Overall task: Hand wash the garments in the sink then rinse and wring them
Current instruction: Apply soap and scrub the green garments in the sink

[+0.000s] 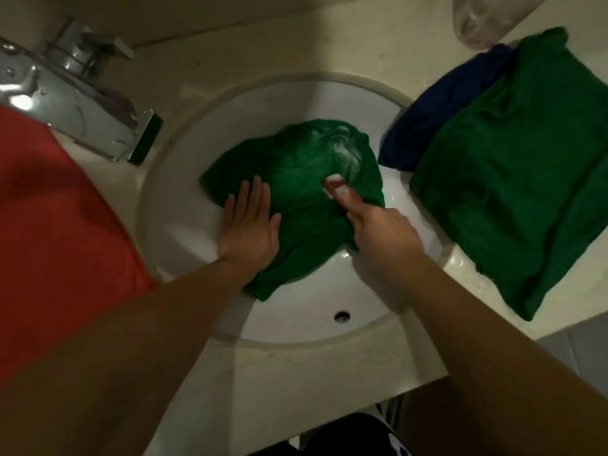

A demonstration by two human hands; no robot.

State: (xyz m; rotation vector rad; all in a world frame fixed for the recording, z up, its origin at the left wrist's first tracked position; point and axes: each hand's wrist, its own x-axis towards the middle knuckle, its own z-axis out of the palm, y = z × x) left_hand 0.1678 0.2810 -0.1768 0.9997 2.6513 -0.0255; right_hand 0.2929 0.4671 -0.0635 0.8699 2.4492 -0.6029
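Note:
A wet green garment lies spread in the white round sink, with white lather on its far part. My left hand presses flat on the garment's left side, fingers straight. My right hand grips a red bar of soap and holds it against the cloth near the lather. The soap carries white foam on its top.
A chrome tap stands at the far left of the beige counter. An orange cloth covers the left side. A folded green garment lies over a blue one on the right. A clear plastic container sits at the far right.

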